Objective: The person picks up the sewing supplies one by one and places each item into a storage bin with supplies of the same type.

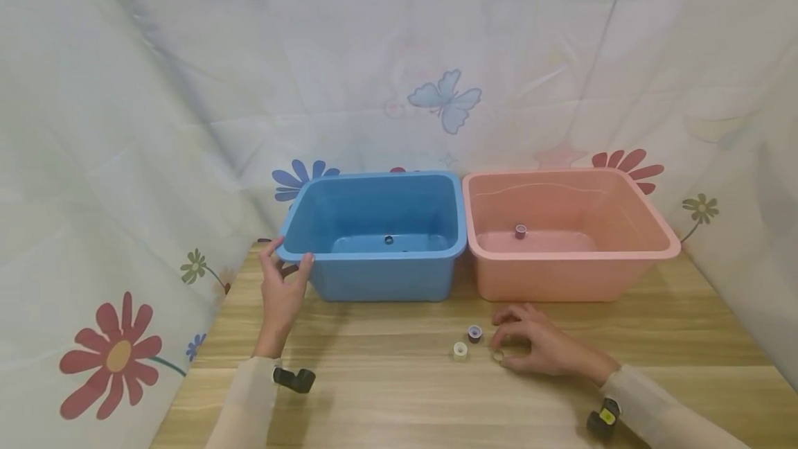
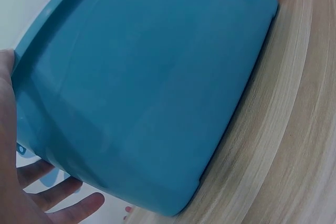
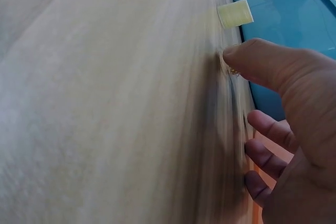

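My left hand [image 1: 284, 296] grips the front left corner of the blue tub [image 1: 382, 276], thumb on the front rim and fingers around the side. In the left wrist view the thumb is at the rim, with other fingers spread beside the tub wall. Over the table, my right hand [image 1: 541, 341] pinches a small yellowish spool [image 1: 498, 355], mostly hidden by the thumb in the right wrist view. Left of it stand a pale yellow thread spool [image 1: 460, 351] and a dark purple spool [image 1: 475, 333], both on the wood.
A pink tub [image 1: 561, 277] stands right beside the blue one, holding a purple spool [image 1: 520, 231]. One dark spool [image 1: 389, 240] lies inside the blue tub. Both tubs sit on the wooden table [image 1: 386, 400], with a printed curtain [image 1: 374, 75] behind and at the sides.
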The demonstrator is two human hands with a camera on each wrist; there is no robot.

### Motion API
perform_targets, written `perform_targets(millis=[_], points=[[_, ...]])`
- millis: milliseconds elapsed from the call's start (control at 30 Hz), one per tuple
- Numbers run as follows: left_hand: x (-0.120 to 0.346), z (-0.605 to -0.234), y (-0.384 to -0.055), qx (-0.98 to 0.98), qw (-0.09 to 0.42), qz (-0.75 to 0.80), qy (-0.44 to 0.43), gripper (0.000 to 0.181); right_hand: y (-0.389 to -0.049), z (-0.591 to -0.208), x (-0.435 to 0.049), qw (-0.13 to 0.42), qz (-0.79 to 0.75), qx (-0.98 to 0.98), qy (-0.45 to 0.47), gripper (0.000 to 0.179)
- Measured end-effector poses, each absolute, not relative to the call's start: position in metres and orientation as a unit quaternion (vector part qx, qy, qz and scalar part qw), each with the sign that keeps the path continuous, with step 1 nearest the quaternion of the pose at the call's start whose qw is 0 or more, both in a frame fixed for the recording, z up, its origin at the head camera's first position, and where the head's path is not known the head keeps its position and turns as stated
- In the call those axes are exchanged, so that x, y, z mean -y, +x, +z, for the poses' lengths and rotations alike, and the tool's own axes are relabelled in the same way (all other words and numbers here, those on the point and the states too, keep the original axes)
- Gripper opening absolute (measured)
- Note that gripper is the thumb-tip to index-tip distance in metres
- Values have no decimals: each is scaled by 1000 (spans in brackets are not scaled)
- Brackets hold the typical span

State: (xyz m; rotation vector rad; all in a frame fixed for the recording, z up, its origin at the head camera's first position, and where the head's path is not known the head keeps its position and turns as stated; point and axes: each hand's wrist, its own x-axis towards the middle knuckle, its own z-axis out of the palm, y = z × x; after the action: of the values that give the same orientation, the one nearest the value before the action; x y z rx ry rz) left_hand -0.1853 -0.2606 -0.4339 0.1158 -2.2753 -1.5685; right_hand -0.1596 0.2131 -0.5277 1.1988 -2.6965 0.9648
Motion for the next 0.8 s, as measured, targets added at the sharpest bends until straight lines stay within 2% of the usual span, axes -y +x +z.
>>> perform_targets(millis=[167,800], points=[[271,-458,-199,809,203,-551,37,72,-159,-525,-213,5,317,870,379,32],[271,-457,-199,810,216,-544,22,71,-160,-516,-216,2,321,871,372,29]])
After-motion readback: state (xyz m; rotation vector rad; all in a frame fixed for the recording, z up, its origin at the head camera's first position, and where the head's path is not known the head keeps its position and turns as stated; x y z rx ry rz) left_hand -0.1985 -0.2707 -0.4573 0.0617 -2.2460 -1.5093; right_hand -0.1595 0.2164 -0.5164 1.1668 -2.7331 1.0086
